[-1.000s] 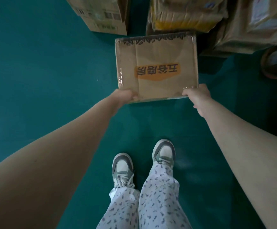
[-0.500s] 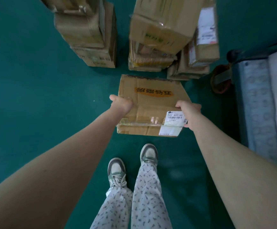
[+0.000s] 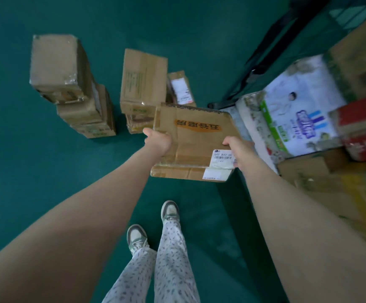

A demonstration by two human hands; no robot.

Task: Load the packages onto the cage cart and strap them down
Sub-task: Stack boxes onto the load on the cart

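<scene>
1 box (image 3: 196,138) in your 2 hands, left hand (image 3: 159,142) and right hand (image 3: 241,150); left of cage cart (image 3: 287,60), 2 piles: near stack (image 3: 142,84), far stack (image 3: 68,84).

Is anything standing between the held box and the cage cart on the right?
Nothing visible does. The left hand and right hand grip the box, and its right edge is beside the packages on the cage cart.

Left grip (image 3: 159,141) and right grip (image 3: 241,149) are clasping a flat cardboard box (image 3: 195,136) by its two sides, holding it off the green floor (image 3: 24,171), a white shipping label (image 3: 222,158) showing at its near right corner. Beyond it a tall stack of cartons (image 3: 64,68) and a second stack (image 3: 142,82) are standing on the floor. To the right, the cage cart (image 3: 271,62) is carrying a white printed pack (image 3: 298,106), a red box (image 3: 361,119) and more cartons.
</scene>
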